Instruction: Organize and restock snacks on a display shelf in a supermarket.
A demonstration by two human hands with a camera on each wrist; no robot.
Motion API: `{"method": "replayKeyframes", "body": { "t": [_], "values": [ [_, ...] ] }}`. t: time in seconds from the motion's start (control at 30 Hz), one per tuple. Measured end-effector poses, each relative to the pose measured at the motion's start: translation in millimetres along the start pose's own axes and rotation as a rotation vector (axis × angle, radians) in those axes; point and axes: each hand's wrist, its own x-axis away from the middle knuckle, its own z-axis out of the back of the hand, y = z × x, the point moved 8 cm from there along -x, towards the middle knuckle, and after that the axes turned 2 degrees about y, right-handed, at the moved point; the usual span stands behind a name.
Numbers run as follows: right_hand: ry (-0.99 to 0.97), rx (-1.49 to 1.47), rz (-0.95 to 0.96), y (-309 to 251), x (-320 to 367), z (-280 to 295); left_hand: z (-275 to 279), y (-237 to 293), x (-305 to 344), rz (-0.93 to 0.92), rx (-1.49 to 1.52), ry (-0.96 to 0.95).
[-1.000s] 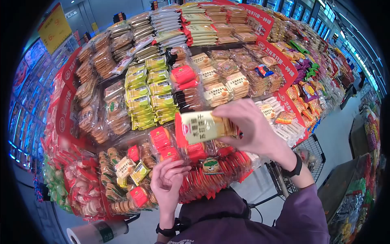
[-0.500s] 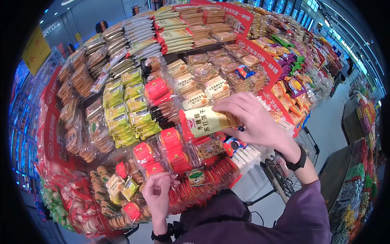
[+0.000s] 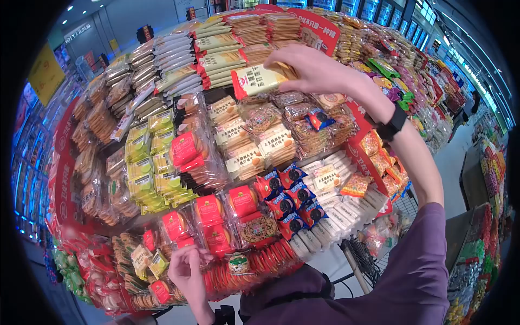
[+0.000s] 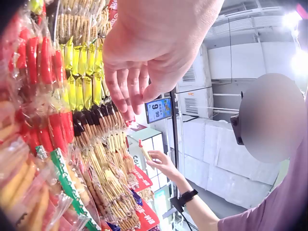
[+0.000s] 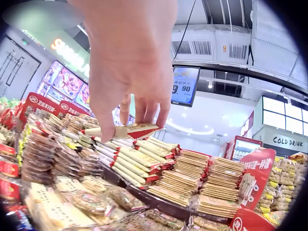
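Low on the left we find the left hand [image 3: 187, 271] holding nothing, its fingers loosely curled and relaxed. It hangs just before the red biscuit packets [image 3: 214, 238] on the bottom tier of the display stand [image 3: 60, 162], palm toward the shelf. Further right, the cracker packet [image 3: 259, 80], cream with a red end, lies level by the stack of like packets [image 3: 216, 57] on the top tier; we cannot tell if they touch. The right hand [image 3: 311, 69] pinches the packet's end between thumb and fingertips, arm stretched up and forward, a black wristband [image 3: 391, 125] on the wrist.
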Motion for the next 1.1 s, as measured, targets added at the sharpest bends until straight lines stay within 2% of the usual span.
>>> {"method": "replayKeyframes", "body": {
  "t": [0.13,0.23,0.3,0.47,0.63,0.77,0.87,0.97,1.1],
  "values": [
    [0.075,0.056,0.046,47.6,-54.5,-32.0,5.2,0.5,3.4,-0.016,-0.036,0.12],
    [0.024,-0.004,0.008,68.4,-89.9,-58.1,13.1,-2.3,7.6,-0.002,-0.066,0.195],
    [0.108,-0.047,0.023,84.5,-108.0,-76.6,14.1,-2.7,7.8,-0.002,-0.109,0.208],
    [0.18,-0.055,0.06,95.2,-125.1,-100.6,18.9,-5.5,7.8,0.021,-0.101,0.261],
    [0.14,-0.101,0.062,104.8,-127.6,-116.7,31.7,-14.9,5.0,0.029,-0.101,0.296],
    [0.135,-0.033,0.04,92.6,-123.0,-107.4,28.4,-9.8,-1.0,0.038,-0.101,0.261],
    [0.264,-0.018,0.084,74.5,-131.6,-92.8,30.2,-8.9,-4.2,0.041,-0.051,0.246],
    [0.223,-0.034,0.129,45.9,-151.6,-93.7,36.7,-11.8,-1.2,0.056,-0.006,0.261],
    [0.0,-0.035,0.118,6.7,-190.1,-118.7,48.3,-15.4,6.1,0.063,0.018,0.289]
  ]
}}
